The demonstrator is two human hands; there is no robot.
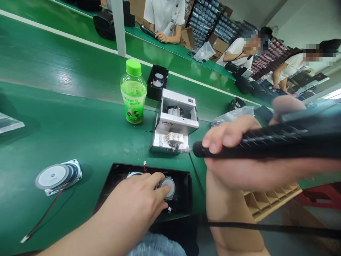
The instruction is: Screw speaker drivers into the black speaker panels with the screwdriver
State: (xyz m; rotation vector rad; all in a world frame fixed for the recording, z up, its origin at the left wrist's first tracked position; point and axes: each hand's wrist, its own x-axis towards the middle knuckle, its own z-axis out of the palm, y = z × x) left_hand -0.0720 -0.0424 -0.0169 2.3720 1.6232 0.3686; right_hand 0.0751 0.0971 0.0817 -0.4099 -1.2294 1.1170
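Note:
My right hand (237, 156) grips a black electric screwdriver (277, 140), its fingers wrapped round the body. The tool's tip points left, close to the front of a silver screw feeder (177, 122); whether it touches cannot be made out. My left hand (138, 193) reaches over a black speaker housing (182, 177), thumb and fingers closed about a round speaker (169, 188) seated inside. Part of a second speaker (134, 174) shows behind that hand. At the left, a loose speaker (54, 176) with a red-and-black wire lies on the green table.
A bottle of green drink (133, 94) stands left of the feeder, with another black housing (157, 81) behind. A dark cable (266, 229) crosses low at the right, near a wooden divided tray (273, 201). Several co-workers (165, 17) are across the line.

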